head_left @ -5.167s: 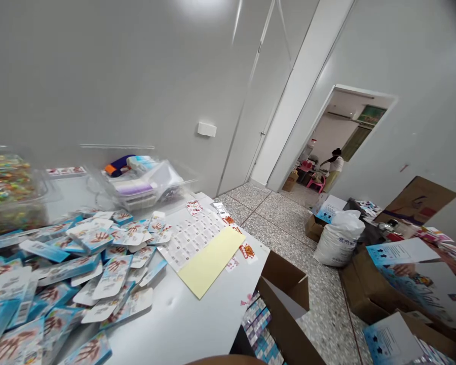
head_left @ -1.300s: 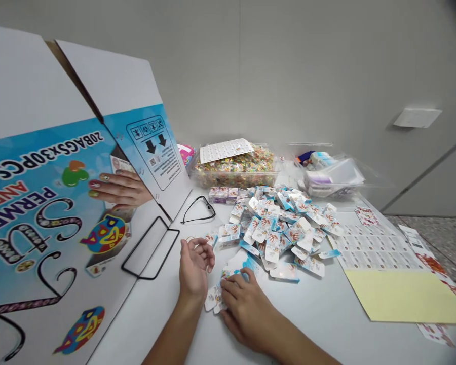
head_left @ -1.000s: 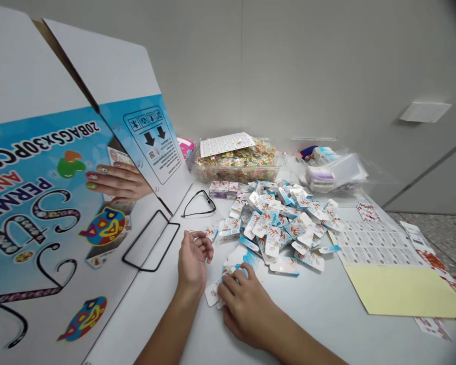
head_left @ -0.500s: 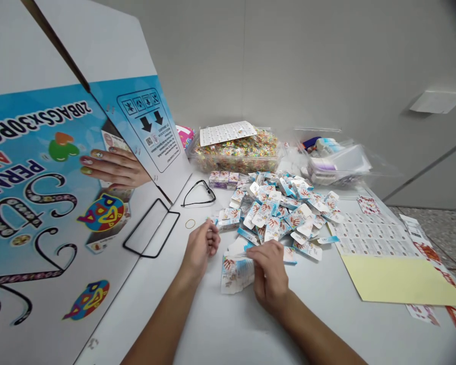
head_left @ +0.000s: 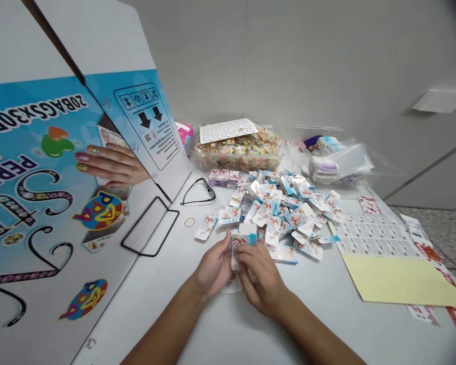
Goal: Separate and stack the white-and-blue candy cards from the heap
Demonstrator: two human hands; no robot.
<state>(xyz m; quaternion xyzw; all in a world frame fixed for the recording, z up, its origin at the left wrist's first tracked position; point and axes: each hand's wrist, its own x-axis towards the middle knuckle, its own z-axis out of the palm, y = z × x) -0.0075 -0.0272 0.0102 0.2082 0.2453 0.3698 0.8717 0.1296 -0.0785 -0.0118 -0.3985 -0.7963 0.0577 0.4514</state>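
My left hand and my right hand meet over the white table, both closed on a small stack of blue-and-white packets held upright between them. Just beyond lies a heap of the same packets. One loose packet and a small ring-shaped band lie to the left of my hands.
A big blue printed carton stands at left; another person's hand with painted nails rests on it. Black glasses, a tub of colourful bits, a clear tub, sticker sheets and yellow paper lie around.
My right hand lifted the gathered packets off the table and my left hand came across to join it; both now hold the stack upright. Earlier the camera looked towards a doorway.
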